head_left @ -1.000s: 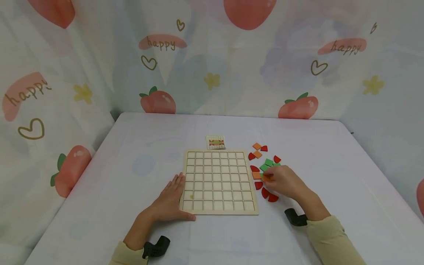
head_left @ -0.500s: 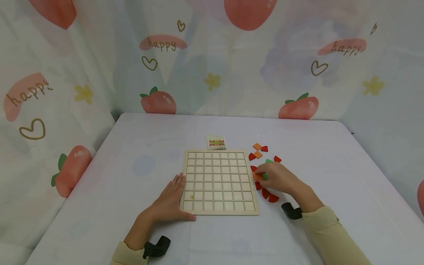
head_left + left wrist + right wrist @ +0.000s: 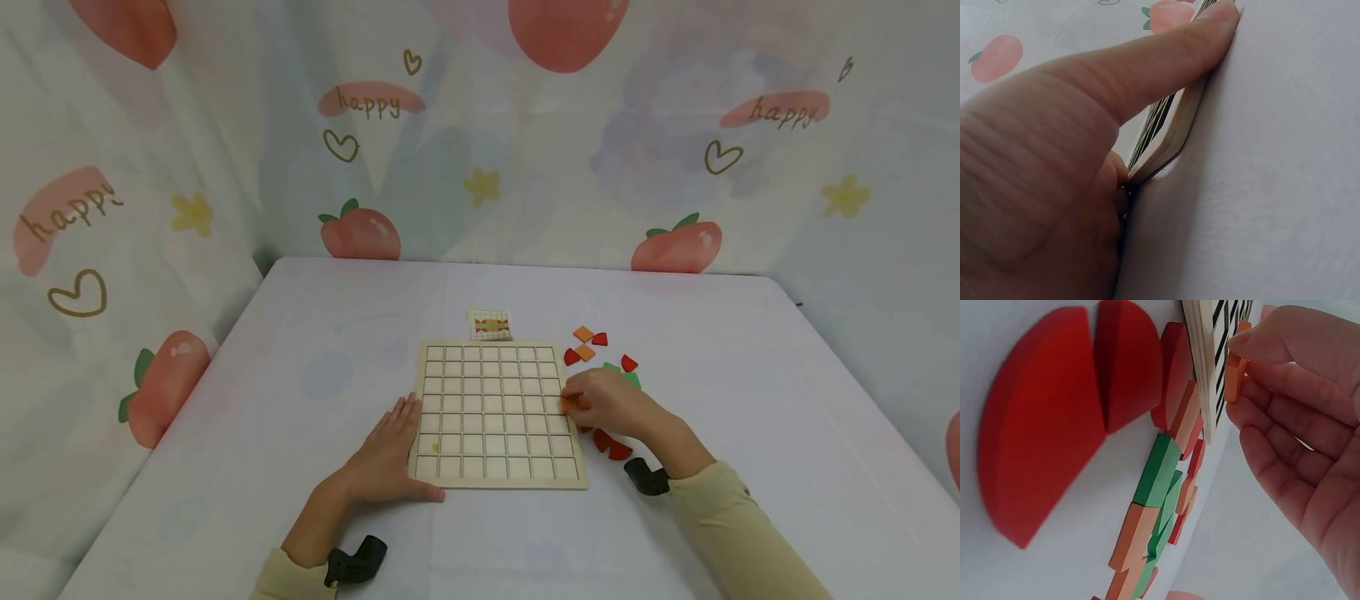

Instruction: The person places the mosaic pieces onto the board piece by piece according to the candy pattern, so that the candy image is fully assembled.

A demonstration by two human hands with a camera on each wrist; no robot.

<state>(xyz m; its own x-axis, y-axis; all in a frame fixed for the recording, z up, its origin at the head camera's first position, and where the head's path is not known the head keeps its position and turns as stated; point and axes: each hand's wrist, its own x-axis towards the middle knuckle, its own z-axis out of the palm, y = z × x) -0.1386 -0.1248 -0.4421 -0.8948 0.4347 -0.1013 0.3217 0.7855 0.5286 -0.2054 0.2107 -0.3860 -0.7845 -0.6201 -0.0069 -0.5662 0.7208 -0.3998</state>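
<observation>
A wooden grid board [image 3: 495, 482] lies on the white-covered table, its squares bare. My left hand [image 3: 382, 454] rests against its front left corner, fingers along the left edge and thumb [image 3: 1166, 69] along the front edge. Between thumb and fingers my right hand [image 3: 618, 404] pinches a flat orange tile [image 3: 1234, 378], over the board's right edge. Red quarter-round pieces [image 3: 1038, 425], green tiles [image 3: 1159, 469] and more orange tiles [image 3: 1133, 536] lie right of the board, some hidden under the right hand in the head view.
A small pattern card [image 3: 490, 325] lies just behind the board, printed with a red, orange and green design on a grid. Orange tiles [image 3: 583, 333] and red pieces lie at the board's far right. A printed cloth [image 3: 525, 167] hangs behind the table.
My right hand has moved left from among the loose pieces to the board's right edge, carrying an orange tile. The left hand has stayed at the board's corner.
</observation>
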